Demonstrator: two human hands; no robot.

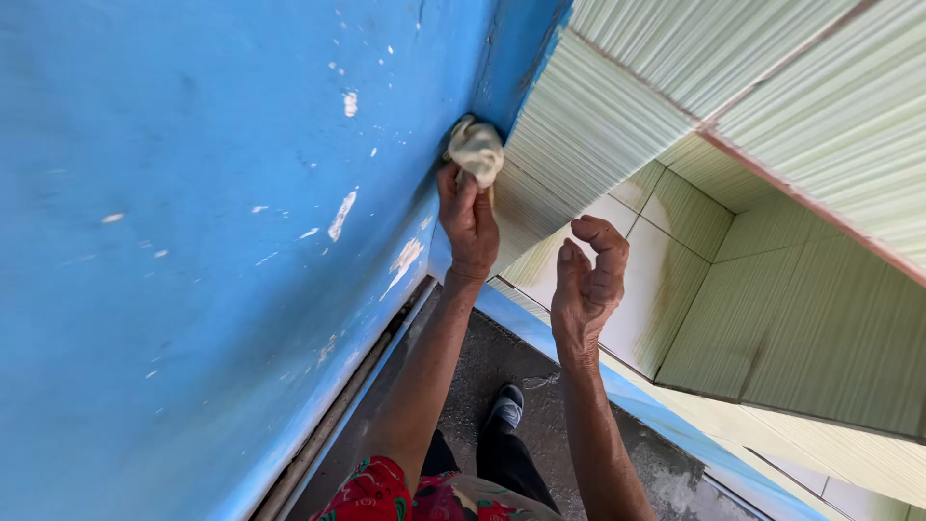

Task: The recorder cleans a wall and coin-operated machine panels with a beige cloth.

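From the head camera, looking down along a wall, the left hand (469, 224) is raised with its fingers closed around a crumpled cream-white rag (476, 150). The rag is pressed into the corner where the chipped blue painted wall (193, 241) meets the pale green ribbed tiles (598, 125). The wad bulges out above the fingertips, while its lower part is hidden in the palm.

The right hand (588, 280) hangs just beside the left, lower and to its right. Its fingers are curled but apart and hold nothing; it touches neither the rag nor the tiles, as far as the view shows.

The rag looks soft, light and limp. It should crush to any shape and give no resistance, so a full-fist hold round the bunched middle, as the left hand has it, seems the surest way to keep it from unfolding or slipping loose. Pinching an edge would likely let the rest droop. Whether it is damp cannot be told.

Below, both bare forearms reach up from a red patterned garment (386, 492). A dark shoe (505, 405) stands on a rough grey floor (540, 386). A blue-painted strip (617, 386) runs along the foot of the tiled wall.
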